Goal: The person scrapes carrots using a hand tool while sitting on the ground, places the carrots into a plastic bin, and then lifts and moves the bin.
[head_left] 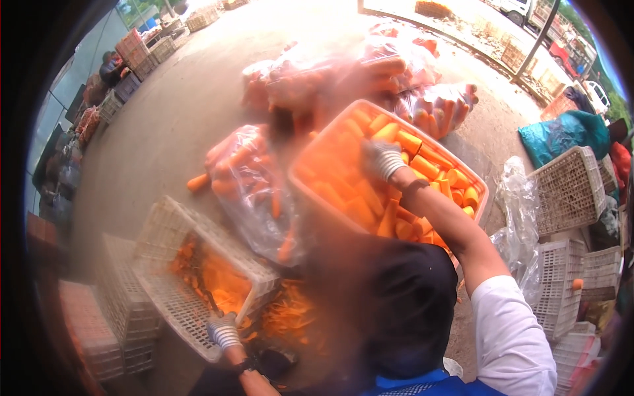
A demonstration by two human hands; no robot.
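Observation:
My left hand [224,330], in a striped glove, is closed on a thin dark tool [212,302] whose working end I cannot make out. It is at the near edge of a tilted, pale slatted crate [179,315], in which orange peelings [224,280] lie. My right hand [385,158], gloved alike, reaches over an orange plastic tub [484,198] full of peeled carrot pieces [432,158]. Its fingers are blurred against the carrots, so their grip is unclear. More peelings [287,313] lie on the ground beside the crate.
Clear bags of carrots [247,178] stand left of the tub, others [297,79] behind it. Stacked crates [125,297] rise at left, more crates [568,191] at right beside crumpled clear plastic [518,211]. Black cloth [413,297] hides the lower middle. A person [111,68] is far left.

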